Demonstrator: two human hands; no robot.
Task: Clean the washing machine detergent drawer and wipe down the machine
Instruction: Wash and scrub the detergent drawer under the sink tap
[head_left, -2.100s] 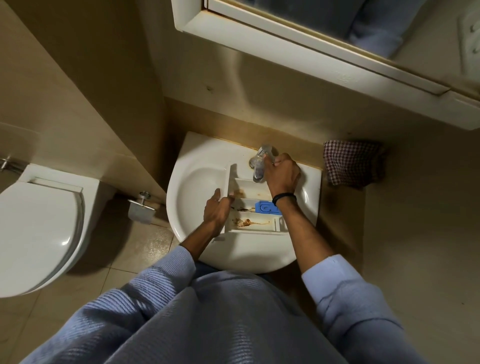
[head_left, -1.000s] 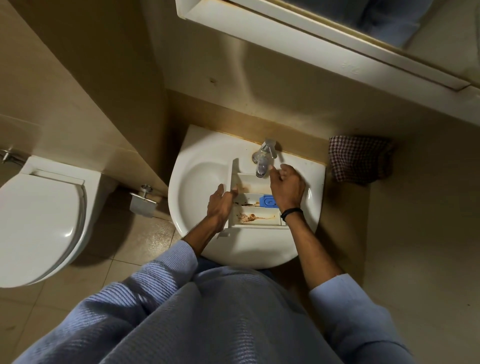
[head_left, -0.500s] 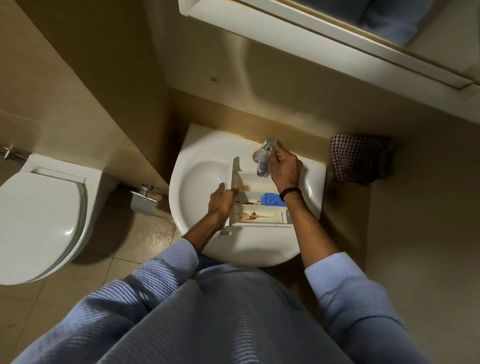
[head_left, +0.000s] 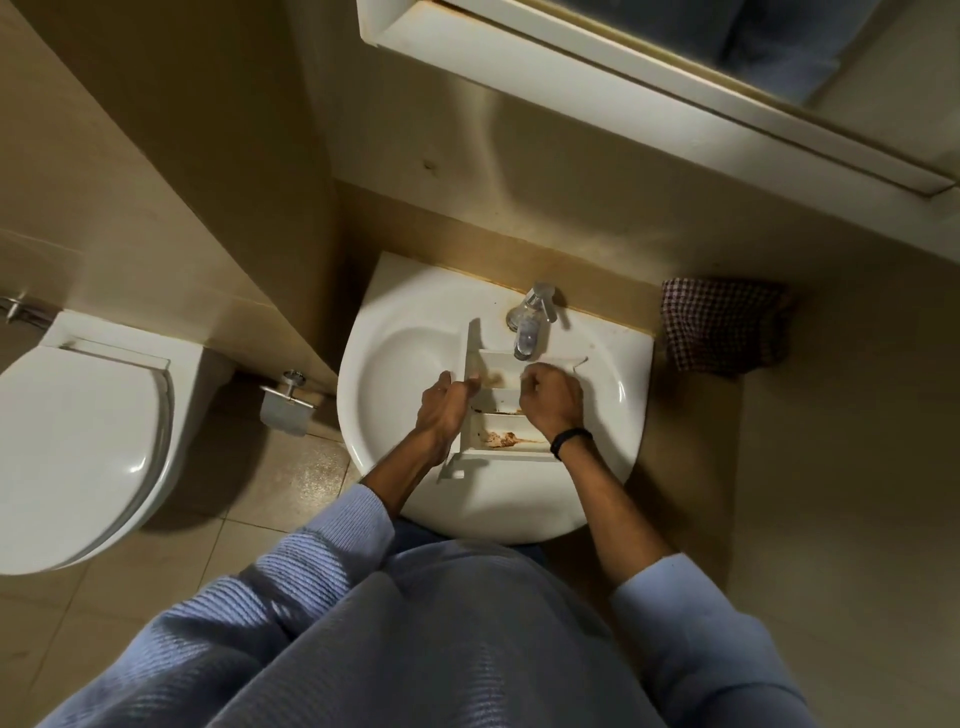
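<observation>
Early days: white plastic detergent drawer (head_left: 501, 399) sits mid-frame in the white ceramic sink (head_left: 395, 364), brown gunk (head_left: 501, 438) unrinsed. Left hand (head_left: 441, 405) pinches its left wall; right hand (head_left: 550, 397) is curled, can't tell on what. Wiping the machine comes later, I reckon.

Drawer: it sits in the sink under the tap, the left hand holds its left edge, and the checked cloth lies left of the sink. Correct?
No. The head view shows the cloth right of the sink, not left. The rest holds: the drawer sits in the sink under the tap, its left edge held by the left hand.
</observation>
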